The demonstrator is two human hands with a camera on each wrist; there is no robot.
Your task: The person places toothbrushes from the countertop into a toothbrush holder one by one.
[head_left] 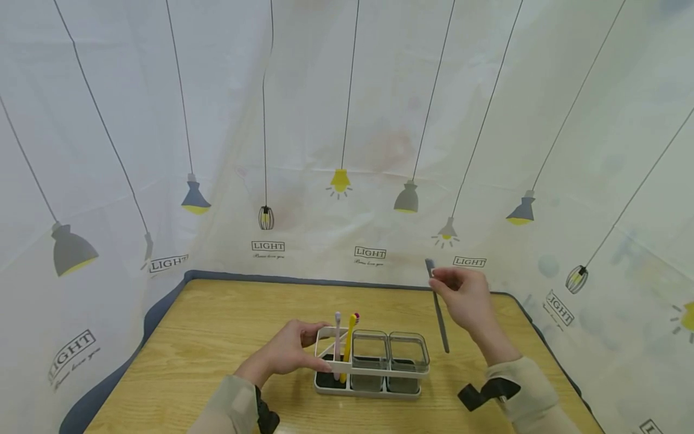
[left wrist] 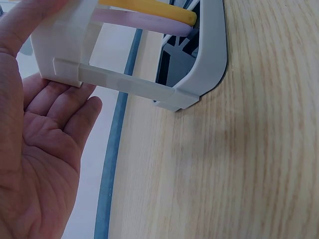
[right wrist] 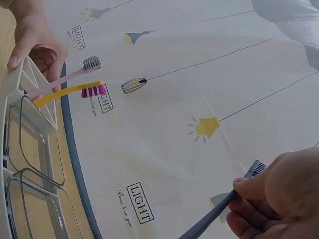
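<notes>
My left hand point(head_left: 291, 349) grips the left end of a white toothbrush holder point(head_left: 374, 395), thumb on the near side and fingers behind. Two toothbrushes stand in its left part: a pale pink one point(head_left: 338, 337) and a yellow one point(head_left: 349, 343) with purple-and-white bristles, clearest in the right wrist view. Two clear cups point(head_left: 409, 349) sit in the middle and right slots. Up and to the right of the holder, my right hand point(head_left: 466, 295) pinches a dark grey toothbrush point(right wrist: 214, 211) near its bristle head, the handle hanging down. The left wrist view shows the holder's base point(left wrist: 214, 55) on the table.
The wooden table point(head_left: 228, 307) has a dark blue border point(head_left: 303, 279) along its back edge. Behind it hangs a pale sheet point(head_left: 309, 120) printed with lamps. A black wrist strap point(head_left: 488, 393) is on the right sleeve.
</notes>
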